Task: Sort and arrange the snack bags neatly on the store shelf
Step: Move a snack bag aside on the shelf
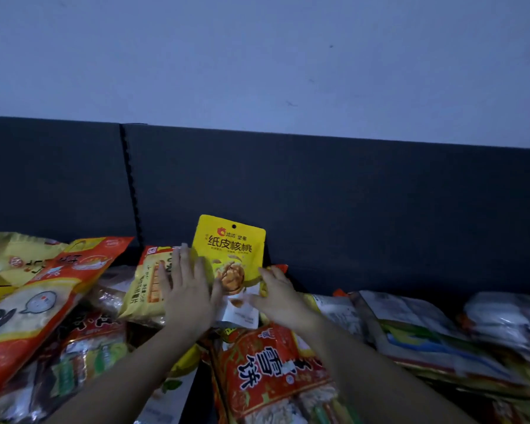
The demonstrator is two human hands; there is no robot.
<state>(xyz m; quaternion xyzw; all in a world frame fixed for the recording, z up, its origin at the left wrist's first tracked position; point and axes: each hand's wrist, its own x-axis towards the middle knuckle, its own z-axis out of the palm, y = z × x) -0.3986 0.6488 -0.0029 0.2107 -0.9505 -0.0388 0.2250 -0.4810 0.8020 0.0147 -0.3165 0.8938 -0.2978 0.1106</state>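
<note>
A yellow walnut snack bag (231, 246) stands upright against the dark back panel of the shelf (349, 209). My left hand (190, 295) lies flat with straight fingers against the bag's left side. My right hand (277, 293) holds the bag's lower right edge with its fingers curled. Below my hands lies a red rice-cracker bag (266, 371). A pale yellow bag (149, 286) leans just left of my left hand.
A large orange and white bag (43, 304) and more yellow bags (10, 258) pile up at the left. Flat bags (426, 335) lie stacked to the right. A notched upright strip (130, 185) divides the back panel. A pale wall rises above.
</note>
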